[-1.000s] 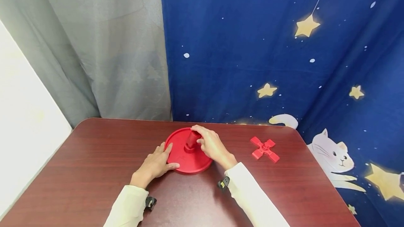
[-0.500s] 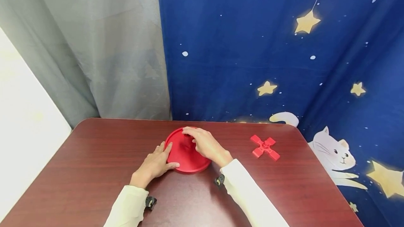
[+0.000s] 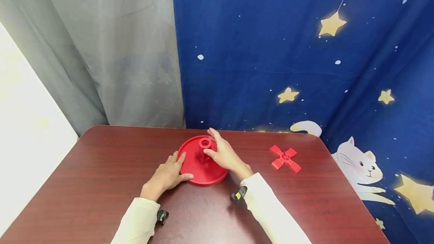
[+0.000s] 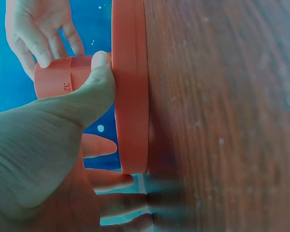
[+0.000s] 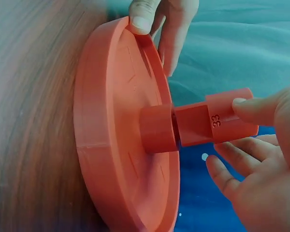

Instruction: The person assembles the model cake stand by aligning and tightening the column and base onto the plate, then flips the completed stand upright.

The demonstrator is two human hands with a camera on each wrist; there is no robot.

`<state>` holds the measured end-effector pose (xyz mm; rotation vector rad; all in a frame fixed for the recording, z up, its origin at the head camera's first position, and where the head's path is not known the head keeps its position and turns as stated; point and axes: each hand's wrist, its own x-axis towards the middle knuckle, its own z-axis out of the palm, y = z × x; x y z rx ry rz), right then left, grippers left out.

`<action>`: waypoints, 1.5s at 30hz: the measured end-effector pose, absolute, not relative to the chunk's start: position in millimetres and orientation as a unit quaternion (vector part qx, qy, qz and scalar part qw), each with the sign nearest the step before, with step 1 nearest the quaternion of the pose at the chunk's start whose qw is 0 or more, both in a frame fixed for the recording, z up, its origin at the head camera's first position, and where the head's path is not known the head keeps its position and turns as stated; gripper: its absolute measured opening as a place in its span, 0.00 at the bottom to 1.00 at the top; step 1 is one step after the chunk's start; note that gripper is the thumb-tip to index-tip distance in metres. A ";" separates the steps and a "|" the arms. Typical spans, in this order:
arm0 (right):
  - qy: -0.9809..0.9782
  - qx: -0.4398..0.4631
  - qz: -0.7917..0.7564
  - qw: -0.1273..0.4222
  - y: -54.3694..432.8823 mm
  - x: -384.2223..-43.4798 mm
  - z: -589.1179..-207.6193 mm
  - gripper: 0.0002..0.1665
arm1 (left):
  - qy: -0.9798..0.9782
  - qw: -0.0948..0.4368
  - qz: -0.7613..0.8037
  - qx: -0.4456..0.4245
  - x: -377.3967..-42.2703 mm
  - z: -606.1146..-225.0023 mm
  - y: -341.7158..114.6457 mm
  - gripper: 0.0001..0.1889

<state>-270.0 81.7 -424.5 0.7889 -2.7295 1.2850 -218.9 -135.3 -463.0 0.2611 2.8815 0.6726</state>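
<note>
A shallow round red dish (image 3: 193, 174) with a raised rim stands on the table, a short socket (image 5: 157, 129) at its centre. In that socket stands a hollow red cylinder (image 3: 205, 147), marked 33 on the side seen in the right wrist view. My left hand (image 3: 166, 176) holds the dish at its left rim, thumb over the edge and the other fingers spread along the outside. My right hand (image 3: 226, 156) is at the cylinder's right side: its thumb (image 5: 253, 110) touches the upper part while the other fingers are loosely spread beyond it.
A red cross-shaped piece (image 3: 285, 158) with a small raised hub lies on the right of the brown wooden table (image 3: 112, 168). Behind the table's far edge hang a grey curtain (image 3: 135, 48) and a blue curtain (image 3: 244, 48) with stars.
My right hand first moved left over the cylinder's top, then back right, its fingers spreading. The cylinder, tilted at first, now stands more upright with its hollow top showing. My left hand has stayed put.
</note>
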 end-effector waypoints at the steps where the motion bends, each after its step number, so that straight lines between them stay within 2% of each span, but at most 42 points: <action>1: -0.871 0.243 0.428 0.002 82.1 -269.3 -424.7 0.44 | 0.967 0.086 0.225 0.088 -219.0 -463.4 -135.0 0.49; 5: -0.869 0.230 0.439 0.002 82.6 -267.8 -426.7 0.40 | 0.967 0.082 0.226 0.091 -219.2 -463.7 -134.2 0.49; 19: -0.888 0.173 0.420 0.070 75.4 -270.2 -436.6 0.29 | 0.966 0.084 0.229 0.086 -219.6 -464.9 -134.2 0.50; 22: -0.894 0.173 0.407 0.071 76.2 -269.9 -435.6 0.30 | 0.965 0.087 0.233 0.082 -220.5 -464.9 -133.7 0.51; 28: -0.879 0.200 0.430 0.037 80.4 -267.3 -430.7 0.37 | 0.962 0.098 0.242 0.076 -221.9 -464.5 -132.9 0.52; 34: -0.880 0.207 0.426 0.025 80.7 -266.0 -430.9 0.35 | 0.966 0.099 0.226 0.078 -220.2 -462.4 -132.5 0.51; 45: -0.893 0.187 0.406 0.047 79.3 -266.5 -435.9 0.34 | 0.969 0.097 0.216 0.075 -221.1 -462.2 -133.6 0.53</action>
